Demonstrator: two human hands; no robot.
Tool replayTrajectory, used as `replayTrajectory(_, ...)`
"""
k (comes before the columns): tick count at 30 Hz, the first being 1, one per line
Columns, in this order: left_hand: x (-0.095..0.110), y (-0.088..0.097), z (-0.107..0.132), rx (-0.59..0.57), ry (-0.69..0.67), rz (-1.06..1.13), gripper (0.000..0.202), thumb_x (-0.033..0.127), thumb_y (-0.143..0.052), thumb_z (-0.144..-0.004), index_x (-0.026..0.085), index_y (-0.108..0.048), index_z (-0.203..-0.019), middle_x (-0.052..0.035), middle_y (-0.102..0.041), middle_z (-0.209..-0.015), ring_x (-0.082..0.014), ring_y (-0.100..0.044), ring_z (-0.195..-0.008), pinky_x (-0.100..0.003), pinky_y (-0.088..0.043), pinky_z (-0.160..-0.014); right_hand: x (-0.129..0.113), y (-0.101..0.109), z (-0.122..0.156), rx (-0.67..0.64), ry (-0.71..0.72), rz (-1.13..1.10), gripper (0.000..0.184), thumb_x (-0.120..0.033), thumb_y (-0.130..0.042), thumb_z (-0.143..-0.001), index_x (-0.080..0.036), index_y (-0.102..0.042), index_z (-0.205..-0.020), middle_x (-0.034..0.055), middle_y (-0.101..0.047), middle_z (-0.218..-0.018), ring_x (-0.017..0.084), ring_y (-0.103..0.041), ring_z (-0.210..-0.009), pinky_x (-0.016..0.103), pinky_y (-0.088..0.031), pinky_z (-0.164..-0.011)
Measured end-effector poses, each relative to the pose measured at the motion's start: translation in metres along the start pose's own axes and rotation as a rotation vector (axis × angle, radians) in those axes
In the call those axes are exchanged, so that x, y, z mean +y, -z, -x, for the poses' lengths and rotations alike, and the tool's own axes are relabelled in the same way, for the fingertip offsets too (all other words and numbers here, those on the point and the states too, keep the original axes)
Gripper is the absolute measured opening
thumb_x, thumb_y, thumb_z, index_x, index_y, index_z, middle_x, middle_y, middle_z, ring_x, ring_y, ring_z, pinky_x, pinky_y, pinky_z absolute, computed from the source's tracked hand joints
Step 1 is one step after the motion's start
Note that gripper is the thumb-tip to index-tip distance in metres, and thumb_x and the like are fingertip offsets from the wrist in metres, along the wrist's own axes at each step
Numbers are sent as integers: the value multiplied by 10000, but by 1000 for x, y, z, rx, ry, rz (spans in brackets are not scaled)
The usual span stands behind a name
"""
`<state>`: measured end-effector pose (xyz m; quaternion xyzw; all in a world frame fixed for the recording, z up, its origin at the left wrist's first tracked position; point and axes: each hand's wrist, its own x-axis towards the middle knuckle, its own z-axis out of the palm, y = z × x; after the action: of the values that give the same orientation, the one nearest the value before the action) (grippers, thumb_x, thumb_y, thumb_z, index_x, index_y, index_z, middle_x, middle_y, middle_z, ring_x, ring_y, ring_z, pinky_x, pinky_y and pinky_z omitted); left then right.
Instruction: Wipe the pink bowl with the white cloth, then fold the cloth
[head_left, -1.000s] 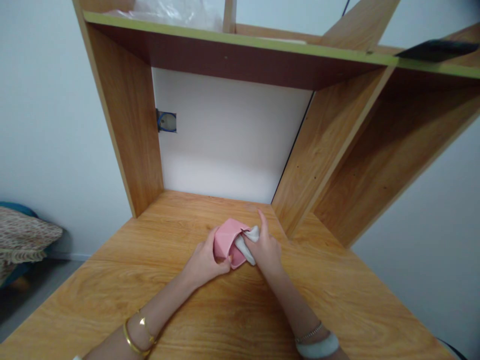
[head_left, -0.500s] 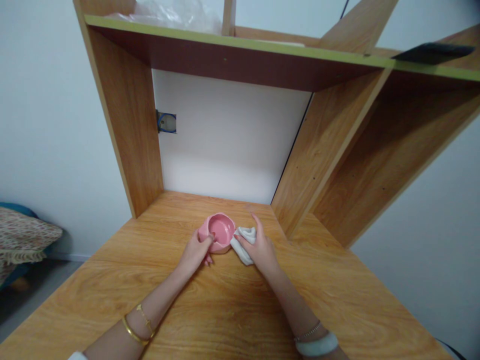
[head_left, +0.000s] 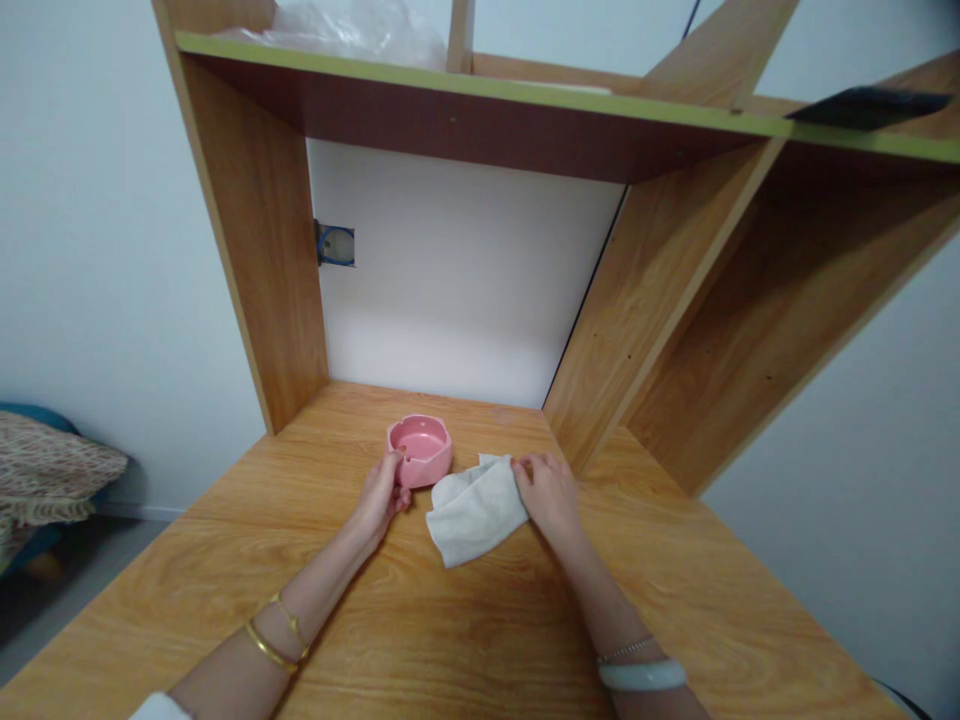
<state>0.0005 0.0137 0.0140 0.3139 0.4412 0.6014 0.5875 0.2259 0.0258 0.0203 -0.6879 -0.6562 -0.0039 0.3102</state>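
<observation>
A: Surface, room?
B: A wooden desk [head_left: 465,640] is standing against a white wall, with a shelf [head_left: 480,90] overhanging and a plastic bag [head_left: 360,25] lying on top.
A: Hands?
B: The left hand [head_left: 382,490] is gripping the pink bowl [head_left: 420,450], which is upright on the desk. The right hand [head_left: 547,490] is pinching the white cloth [head_left: 476,510], lying flat just beside the bowl. A dark item [head_left: 862,105] is at top right, possibly a phone.

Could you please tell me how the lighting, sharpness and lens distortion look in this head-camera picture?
Head view: soft, even light with no glare on the desk; the shelf underside lies in shadow; the wide lens splays the wooden uprights outward; the pink dish, the white cloth, the left hand and the right hand look fairly sharp, without motion blur.
</observation>
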Motion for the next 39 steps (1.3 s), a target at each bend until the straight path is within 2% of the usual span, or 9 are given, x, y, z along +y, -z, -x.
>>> replayTrajectory(10,10,-3,5,-9,-185,-131,329,496,-546,-685,191,-424,-691,125,-333,-361,-47,-326,-292,-142,-182,-322,-24,-9,10,-188,148,-218,313,-363,-412,-866,-178,-640,-756,45,-669,-750,164,-598,-697,236,-397,-619)
replayTrajectory(14,15,-7,10,-36,-259,-201,331,477,-578,-668,175,-471,-753,105,-405,-409,-52,-344,-317,-157,-240,-340,-37,-9,14,-224,265,-405,399,-442,-398,-856,-188,-620,-645,13,-600,-599,158,-542,-620,240,-376,-577)
replayTrajectory(18,13,-11,14,-69,-267,-308,404,467,-628,-646,158,-510,-879,92,-449,-493,-55,-364,-340,-171,-276,-348,-42,-8,15,-42,198,-550,362,-480,-448,-815,-179,-619,-922,-16,-520,-605,147,-494,-617,244,-388,-591)
replayTrajectory(22,6,-12,19,-216,-312,-409,481,458,-611,-688,150,-490,-1037,20,-557,-675,-103,-509,-510,-186,-360,-424,-43,-6,16,-102,157,-677,470,-408,-472,-798,-151,-483,-1192,-71,-421,-543,110,-417,-490,212,-343,-490)
replayTrajectory(26,-1,-10,21,-329,-400,-508,491,427,-587,-745,154,-456,-1132,-16,-591,-780,-135,-555,-639,-217,-426,-538,-42,-2,16,-110,140,-606,380,-284,-393,-794,-148,-554,-1111,-57,-453,-529,110,-420,-470,214,-318,-469)
replayTrajectory(29,-2,-8,21,-353,-437,-612,506,418,-548,-785,157,-435,-1204,-25,-623,-797,-150,-570,-658,-243,-442,-592,-37,1,13,-72,80,-548,465,-262,-365,-785,-126,-501,-1209,-55,-458,-494,127,-431,-438,227,-316,-450)
replayTrajectory(32,2,-5,21,-270,-493,-773,413,390,-477,-829,197,-495,-1193,-33,-658,-840,-184,-593,-734,-280,-449,-668,-24,7,6,10,29,-489,540,-241,-356,-773,-136,-417,-1299,-19,-553,-572,146,-478,-471,243,-365,-479)
replayTrajectory(35,8,-2,20,-170,-556,-903,311,343,-421,-847,220,-593,-1074,-37,-674,-851,-209,-604,-801,-305,-451,-715,-3,14,-2,167,-26,-321,538,-211,-342,-764,-162,-439,-1291,56,-647,-818,180,-564,-646,284,-424,-625)
replayTrajectory(39,11,0,19,-132,-614,-1033,278,281,-402,-841,210,-610,-1011,-45,-676,-912,-207,-612,-837,-308,-450,-750,25,24,-11,188,-167,-65,528,-198,-343,-781,-165,-445,-1298,95,-661,-876,220,-598,-733,310,-420,-669)
